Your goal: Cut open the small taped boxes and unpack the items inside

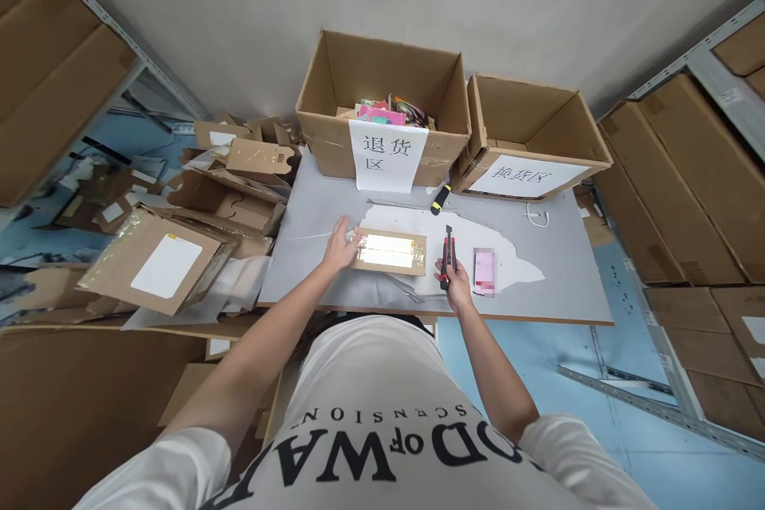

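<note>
A small flat cardboard parcel point(391, 252) wrapped in shiny clear tape lies on the grey table point(562, 279) in front of me. My left hand point(340, 245) rests flat against the parcel's left end, fingers spread. My right hand point(456, 280) grips a red and black utility knife point(448, 253), blade end pointing away from me, just right of the parcel. A pink card or packet point(484, 269) lies on the table beside my right hand.
Two open cartons stand at the table's back: one point(382, 107) with a paper sign and colourful items inside, one point(529, 135) that looks hollow. A yellow-black tool point(441, 198) and a white cable point(536, 215) lie near them. Flattened boxes point(161, 255) pile up at left; shelving flanks both sides.
</note>
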A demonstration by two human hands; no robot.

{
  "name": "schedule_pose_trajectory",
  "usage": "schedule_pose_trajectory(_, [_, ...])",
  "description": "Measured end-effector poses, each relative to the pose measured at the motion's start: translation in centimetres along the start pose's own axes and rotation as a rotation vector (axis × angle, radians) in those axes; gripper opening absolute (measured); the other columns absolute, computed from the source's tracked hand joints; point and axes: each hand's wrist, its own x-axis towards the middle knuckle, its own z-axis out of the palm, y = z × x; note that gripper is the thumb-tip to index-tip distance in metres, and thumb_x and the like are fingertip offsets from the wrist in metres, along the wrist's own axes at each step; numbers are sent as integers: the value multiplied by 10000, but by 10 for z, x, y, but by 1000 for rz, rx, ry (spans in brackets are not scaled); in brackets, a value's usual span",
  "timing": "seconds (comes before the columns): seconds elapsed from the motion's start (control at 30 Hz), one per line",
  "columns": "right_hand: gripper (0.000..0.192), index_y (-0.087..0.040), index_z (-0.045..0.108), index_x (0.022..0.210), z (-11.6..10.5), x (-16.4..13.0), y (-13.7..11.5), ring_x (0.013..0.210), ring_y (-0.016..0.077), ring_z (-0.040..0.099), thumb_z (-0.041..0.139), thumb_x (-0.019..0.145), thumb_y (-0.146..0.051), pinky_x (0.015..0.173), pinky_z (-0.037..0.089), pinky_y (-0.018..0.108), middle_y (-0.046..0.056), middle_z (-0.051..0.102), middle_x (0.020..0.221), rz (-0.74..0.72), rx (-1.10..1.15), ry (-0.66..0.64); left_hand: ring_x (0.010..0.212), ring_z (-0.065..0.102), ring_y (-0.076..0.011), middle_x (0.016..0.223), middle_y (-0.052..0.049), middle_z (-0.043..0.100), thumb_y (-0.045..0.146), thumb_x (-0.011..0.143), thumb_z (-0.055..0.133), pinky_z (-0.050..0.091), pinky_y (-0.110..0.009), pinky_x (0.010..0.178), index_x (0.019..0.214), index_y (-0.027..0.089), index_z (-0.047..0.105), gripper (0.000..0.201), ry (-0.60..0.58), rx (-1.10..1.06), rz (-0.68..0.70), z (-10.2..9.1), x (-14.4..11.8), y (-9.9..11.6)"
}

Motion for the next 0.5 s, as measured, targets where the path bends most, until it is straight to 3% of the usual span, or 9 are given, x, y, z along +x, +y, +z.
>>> schedule_pose_trajectory(0.07, [502,-263,513,1140,13,7,-3,1000,212,633,682,721,-482,670,557,297,83,595,1213,62,68,-7,1277,473,-264,1422,-179,443,592,926,104,434,-441,992,1447,148,326,719,-77,-188,-189,-9,5,-16])
schedule_pose_trajectory(0.13, [470,-267,525,1094,21,11,-6,961,197,645,710,702,-449,647,558,285,66,610,1194,133,107,-25,1209,540,-259,1432,-169,430,615,899,-19,500,-420,893,1467,197,288,769,-239,-397,-314,-15,7,-26])
schedule_pose_trajectory(0.27, [455,-264,530,1069,31,12,-10,840,156,655,718,690,-431,580,549,257,29,658,1056,197,106,-38,1296,442,-299,1550,-95,206,747,824,73,496,-414,890,1494,293,159,814,-517,-716,-434,-21,5,-26])
schedule_pose_trajectory(0.5, [452,-263,528,1070,33,15,-9,686,132,634,704,693,-439,516,532,244,-11,664,846,212,62,-37,1312,401,-329,1536,-78,269,765,808,245,436,-449,968,1478,303,219,814,-556,-932,-563,-21,6,-20])
